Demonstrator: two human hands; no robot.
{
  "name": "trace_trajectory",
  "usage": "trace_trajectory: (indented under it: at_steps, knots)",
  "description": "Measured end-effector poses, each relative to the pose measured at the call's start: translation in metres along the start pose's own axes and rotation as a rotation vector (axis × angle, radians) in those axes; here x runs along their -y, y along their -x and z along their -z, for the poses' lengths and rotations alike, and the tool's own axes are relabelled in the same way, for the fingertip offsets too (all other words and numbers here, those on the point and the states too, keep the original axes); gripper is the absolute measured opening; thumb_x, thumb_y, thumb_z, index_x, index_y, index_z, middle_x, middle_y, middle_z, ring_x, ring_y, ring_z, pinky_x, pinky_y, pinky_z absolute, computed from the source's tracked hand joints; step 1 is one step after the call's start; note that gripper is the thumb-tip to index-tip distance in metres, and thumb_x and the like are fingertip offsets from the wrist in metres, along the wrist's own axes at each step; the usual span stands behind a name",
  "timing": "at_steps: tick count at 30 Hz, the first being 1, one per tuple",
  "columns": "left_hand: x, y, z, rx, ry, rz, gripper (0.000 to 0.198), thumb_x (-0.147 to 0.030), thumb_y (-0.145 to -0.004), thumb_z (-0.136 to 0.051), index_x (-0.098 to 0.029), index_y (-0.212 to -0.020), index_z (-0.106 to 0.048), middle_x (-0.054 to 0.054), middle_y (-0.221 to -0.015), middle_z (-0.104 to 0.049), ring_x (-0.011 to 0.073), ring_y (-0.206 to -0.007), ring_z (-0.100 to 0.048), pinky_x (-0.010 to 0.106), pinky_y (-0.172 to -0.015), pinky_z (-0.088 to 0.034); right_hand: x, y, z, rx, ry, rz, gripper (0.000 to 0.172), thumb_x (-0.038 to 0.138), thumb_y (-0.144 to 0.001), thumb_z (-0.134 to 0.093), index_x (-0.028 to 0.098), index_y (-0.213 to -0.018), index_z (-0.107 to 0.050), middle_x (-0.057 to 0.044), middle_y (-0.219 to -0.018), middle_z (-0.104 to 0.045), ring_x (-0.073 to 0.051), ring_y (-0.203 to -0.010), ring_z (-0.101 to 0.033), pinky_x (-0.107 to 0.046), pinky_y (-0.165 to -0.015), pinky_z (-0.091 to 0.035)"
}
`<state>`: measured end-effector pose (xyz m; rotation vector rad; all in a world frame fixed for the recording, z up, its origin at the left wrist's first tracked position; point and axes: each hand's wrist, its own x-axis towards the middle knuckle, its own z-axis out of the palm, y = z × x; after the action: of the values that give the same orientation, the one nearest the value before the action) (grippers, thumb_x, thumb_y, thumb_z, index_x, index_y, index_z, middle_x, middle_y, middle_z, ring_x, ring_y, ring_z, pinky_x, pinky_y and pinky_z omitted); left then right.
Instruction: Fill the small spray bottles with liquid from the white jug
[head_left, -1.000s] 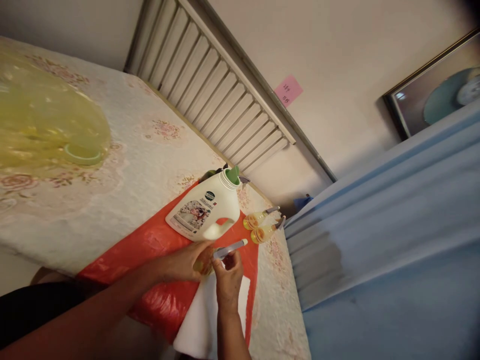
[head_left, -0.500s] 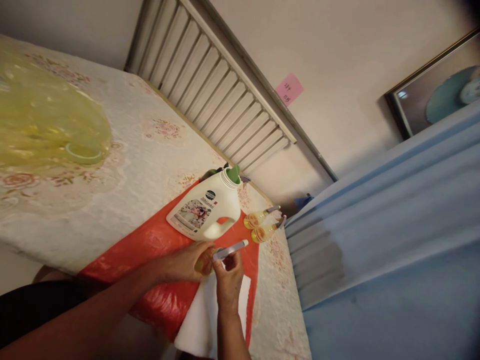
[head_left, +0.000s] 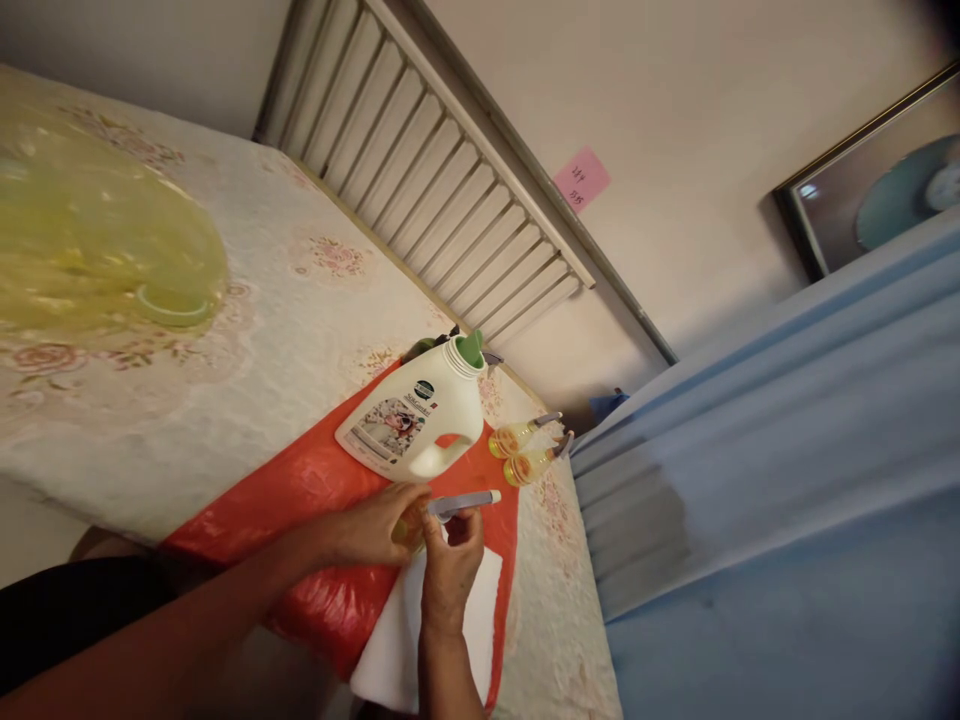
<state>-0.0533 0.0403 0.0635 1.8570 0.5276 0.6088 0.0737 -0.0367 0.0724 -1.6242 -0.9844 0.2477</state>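
My left hand (head_left: pixel 379 522) is wrapped round a small clear spray bottle (head_left: pixel 409 525) with amber contents. The fingers of my right hand (head_left: pixel 454 570) are closed on the grey spray head (head_left: pixel 465 502) at the bottle's top; whether it is screwed down tight I cannot tell. Just beyond my hands a white detergent jug (head_left: pixel 435 400) with a green spout stands on a red plastic sheet (head_left: pixel 300 480). Under my right hand lies a white cloth (head_left: pixel 390 640). Two similar spray bottles (head_left: pixel 529 466) with yellowish contents stand to the right of the jug.
A floral tablecloth (head_left: pixel 277 330) covers the table. On the left rests a large yellow translucent plastic bag (head_left: pixel 112 230). A ribbed radiator (head_left: pixel 427 160) runs along the wall behind, and a blue curtain (head_left: pixel 750 480) hangs at the right.
The spray head has turned slightly, its nozzle end now pointing more level to the right. My right hand has shifted a little with it. My left hand keeps its hold on the bottle.
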Motion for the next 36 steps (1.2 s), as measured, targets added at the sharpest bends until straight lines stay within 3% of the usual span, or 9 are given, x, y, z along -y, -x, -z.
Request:
trace_trajectory:
  at_steps: [10,16,21,25,31,36]
  knots:
    - [0.011,-0.003,-0.016,-0.211,-0.183,-0.078,0.057,-0.021,-0.061,-0.067,-0.019,-0.115,-0.051,0.01,-0.12,-0.055,0.0297,-0.118,-0.05,0.039,-0.102,-0.04,-0.002,0.008,-0.012,-0.163,0.022,-0.016,0.025,0.03,-0.067,-0.071,0.021,-0.077,-0.05,0.001,-0.072,-0.059,-0.018,-0.072,-0.058,-0.03,-0.07,-0.049]
    - [0.01,-0.002,-0.009,-0.04,-0.053,0.006,0.083,-0.02,-0.055,-0.071,-0.021,-0.132,-0.041,0.011,-0.138,-0.048,0.0314,-0.128,-0.045,0.04,-0.105,-0.04,-0.002,0.007,-0.012,-0.178,0.043,-0.026,0.027,0.031,-0.064,-0.073,0.022,-0.075,-0.051,0.002,-0.069,-0.058,-0.018,-0.07,-0.056,-0.03,-0.069,-0.048]
    - [0.002,0.001,-0.006,-0.065,-0.02,-0.011,0.072,-0.016,-0.063,-0.064,-0.016,-0.132,-0.045,0.014,-0.141,-0.048,0.0306,-0.132,-0.043,0.04,-0.111,-0.035,-0.001,0.008,-0.012,-0.194,0.034,-0.045,0.027,0.032,-0.064,-0.072,0.021,-0.077,-0.051,0.001,-0.073,-0.059,-0.018,-0.071,-0.056,-0.031,-0.069,-0.048]
    - [-0.004,0.0,-0.001,-0.082,0.061,-0.063,0.069,-0.019,-0.066,-0.064,-0.016,-0.132,-0.045,0.013,-0.14,-0.051,0.0293,-0.13,-0.046,0.04,-0.108,-0.038,0.004,0.009,-0.011,-0.157,0.022,-0.083,0.026,0.032,-0.065,-0.071,0.02,-0.078,-0.051,0.001,-0.073,-0.058,-0.018,-0.072,-0.056,-0.031,-0.07,-0.048]
    - [-0.004,-0.006,-0.003,-0.207,0.192,-0.13,0.043,-0.012,-0.064,-0.058,-0.018,-0.106,-0.061,0.005,-0.111,-0.067,0.0235,-0.108,-0.06,0.035,-0.097,-0.045,0.01,0.01,-0.008,-0.147,0.036,-0.07,0.025,0.031,-0.063,-0.071,0.02,-0.074,-0.052,0.005,-0.068,-0.053,-0.015,-0.066,-0.051,-0.028,-0.065,-0.046]
    - [-0.004,-0.011,-0.011,-0.273,0.26,-0.133,0.032,-0.013,-0.064,-0.06,-0.018,-0.095,-0.065,0.002,-0.096,-0.07,0.0204,-0.095,-0.064,0.029,-0.086,-0.048,0.008,0.01,-0.005,-0.079,0.005,-0.089,0.025,0.031,-0.067,-0.07,0.019,-0.082,-0.054,0.001,-0.075,-0.06,-0.017,-0.071,-0.057,-0.029,-0.068,-0.047]
